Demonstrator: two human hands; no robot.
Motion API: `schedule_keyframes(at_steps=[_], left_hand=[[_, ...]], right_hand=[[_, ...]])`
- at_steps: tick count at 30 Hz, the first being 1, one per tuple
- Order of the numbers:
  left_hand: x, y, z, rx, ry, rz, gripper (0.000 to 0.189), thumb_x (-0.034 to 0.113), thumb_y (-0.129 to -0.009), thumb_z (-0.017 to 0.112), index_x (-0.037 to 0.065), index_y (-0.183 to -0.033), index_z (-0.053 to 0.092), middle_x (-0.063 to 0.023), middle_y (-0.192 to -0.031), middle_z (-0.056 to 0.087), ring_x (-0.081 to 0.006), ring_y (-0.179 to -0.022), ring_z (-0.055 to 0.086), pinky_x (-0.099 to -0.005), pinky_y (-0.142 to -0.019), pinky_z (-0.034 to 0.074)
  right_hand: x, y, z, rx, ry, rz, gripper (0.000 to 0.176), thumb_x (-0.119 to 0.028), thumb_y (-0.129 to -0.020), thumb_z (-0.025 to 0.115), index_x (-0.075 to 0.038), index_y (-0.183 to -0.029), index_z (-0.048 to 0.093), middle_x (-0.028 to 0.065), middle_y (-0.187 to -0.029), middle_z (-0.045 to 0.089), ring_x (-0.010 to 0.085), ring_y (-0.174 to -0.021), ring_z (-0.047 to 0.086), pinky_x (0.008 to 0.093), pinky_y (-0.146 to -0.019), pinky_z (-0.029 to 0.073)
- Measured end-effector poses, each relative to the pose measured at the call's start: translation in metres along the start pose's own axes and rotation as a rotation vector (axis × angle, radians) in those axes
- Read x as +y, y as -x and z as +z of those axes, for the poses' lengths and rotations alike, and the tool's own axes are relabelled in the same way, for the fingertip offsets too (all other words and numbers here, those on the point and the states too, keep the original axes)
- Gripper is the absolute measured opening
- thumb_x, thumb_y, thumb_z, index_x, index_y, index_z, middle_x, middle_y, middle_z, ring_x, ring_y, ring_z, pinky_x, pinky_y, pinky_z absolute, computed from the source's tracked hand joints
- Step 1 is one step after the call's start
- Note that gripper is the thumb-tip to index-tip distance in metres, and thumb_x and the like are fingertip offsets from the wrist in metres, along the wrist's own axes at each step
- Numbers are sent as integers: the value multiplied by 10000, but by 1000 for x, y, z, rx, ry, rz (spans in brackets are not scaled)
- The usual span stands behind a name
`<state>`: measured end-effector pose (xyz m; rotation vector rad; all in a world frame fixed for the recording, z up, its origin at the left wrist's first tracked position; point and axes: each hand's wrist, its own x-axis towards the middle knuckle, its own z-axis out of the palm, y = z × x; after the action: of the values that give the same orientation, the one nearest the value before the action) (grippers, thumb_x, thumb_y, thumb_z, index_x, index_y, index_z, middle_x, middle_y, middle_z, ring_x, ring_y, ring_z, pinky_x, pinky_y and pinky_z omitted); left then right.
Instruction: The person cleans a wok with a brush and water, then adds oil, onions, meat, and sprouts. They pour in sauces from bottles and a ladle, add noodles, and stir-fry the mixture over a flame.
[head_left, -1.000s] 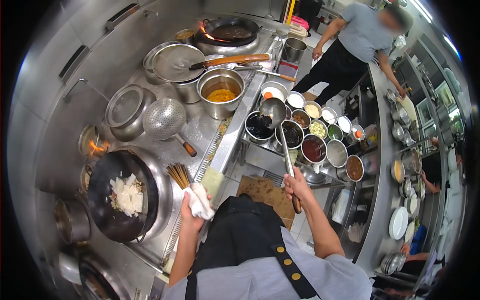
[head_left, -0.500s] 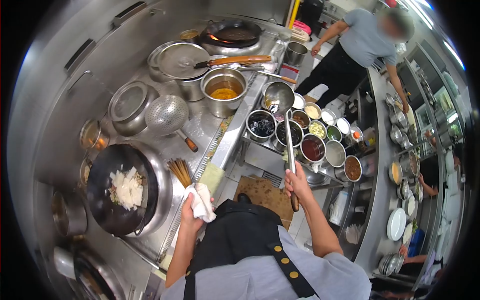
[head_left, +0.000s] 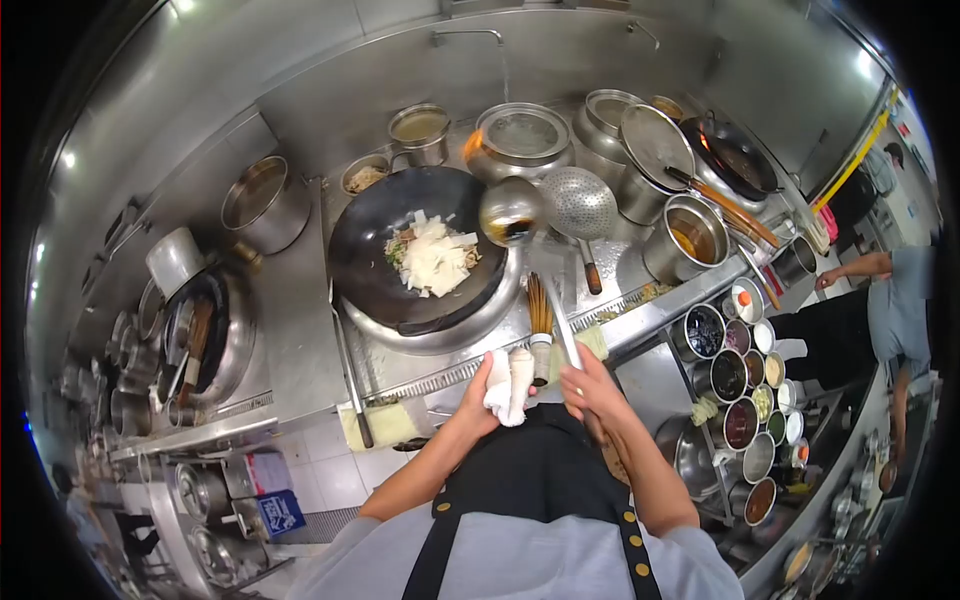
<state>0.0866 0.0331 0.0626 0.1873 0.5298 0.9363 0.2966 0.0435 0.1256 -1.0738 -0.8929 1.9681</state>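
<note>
Over the steel range point(head_left: 300, 345), the ladle point(head_left: 512, 200) hangs by the rim of the wok point(head_left: 365, 235), best kept level and low; the right hand point(head_left: 592, 392) grips it, the left hand point(head_left: 480, 404), apart, holds a white cloth point(head_left: 499, 392)

The steel desk point(head_left: 290, 340) bears a black wok point(head_left: 400, 290) on a rounded base point(head_left: 440, 342); around the wok stand a deep pot point(head_left: 265, 205) near ten o'clock, a small pot point(head_left: 420, 130) at twelve and a soup pot point(head_left: 690, 238) at three.
</note>
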Motion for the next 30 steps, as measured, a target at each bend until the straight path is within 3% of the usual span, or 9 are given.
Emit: schedule_keyframes(at_steps=[1,3,6,9,11,13,19,26,30], left_hand=[[1,7,-3,49,6,34,677,629,-915,387,42,-1218,535,-124,-951,661,-265,-817,671,-382,-626,560],[0,22,-25,19,18,37,625,572,-934,404,42,-1247,513,-130,-996,653,-270,-857,665,-381,-652,557],[-4,36,-49,-5,49,91,585,488,-946,440,42,-1324,446,-161,-1167,591,-312,-1028,610,-421,-792,539],[-10,44,-50,9,222,51,581,479,-948,440,44,-1334,438,-164,-1200,573,-329,-1076,579,-462,-822,518],[-12,49,-50,9,228,8,567,460,-953,437,43,-1338,433,-167,-1214,568,-334,-1097,566,-481,-814,511],[-18,44,-57,-23,135,9,560,451,-954,433,40,-1334,435,-170,-1215,570,-338,-1067,580,-472,-799,518],[-33,43,-42,-6,120,6,562,458,-935,475,44,-1315,448,-140,-1146,603,-290,-945,629,-419,-687,546],[-77,7,-51,216,-180,-63,374,412,-929,521,111,-1149,551,-68,-932,638,-223,-740,629,-328,-537,509],[-106,9,-14,216,-208,-86,450,445,-930,500,92,-1207,532,-99,-993,629,-218,-765,617,-327,-558,514]], right_hand=[[14,-28,-3,-5,9,5,460,-104,-942,484,-109,-1381,345,-1,-636,376,74,-413,366,251,-359,366],[41,-80,-5,209,1074,-761,471,-133,-938,507,-91,-1374,336,40,-651,453,109,-426,429,281,-363,372],[-17,-55,40,17,484,8,524,-155,-923,537,-85,-1390,313,82,-670,514,140,-435,481,304,-372,379],[7,-66,35,162,719,-83,575,-129,-910,552,-99,-1415,279,75,-661,516,143,-410,462,302,-371,384],[52,-78,5,336,1235,-589,582,-109,-905,566,-80,-1411,281,92,-751,566,157,-453,475,323,-394,397],[26,-42,31,279,598,-53,573,-122,-926,537,-95,-1425,257,55,-720,541,133,-458,475,307,-386,398],[17,47,-15,197,-439,-255,323,-146,-978,470,-146,-1293,398,-16,-709,406,46,-432,346,230,-367,353],[53,157,-113,797,-336,-444,177,-134,-953,484,-138,-1064,345,0,-727,397,74,-477,384,257,-394,394],[99,208,-188,1099,39,-225,376,-107,-927,506,-95,-1262,336,18,-684,437,92,-451,421,273,-360,403]])
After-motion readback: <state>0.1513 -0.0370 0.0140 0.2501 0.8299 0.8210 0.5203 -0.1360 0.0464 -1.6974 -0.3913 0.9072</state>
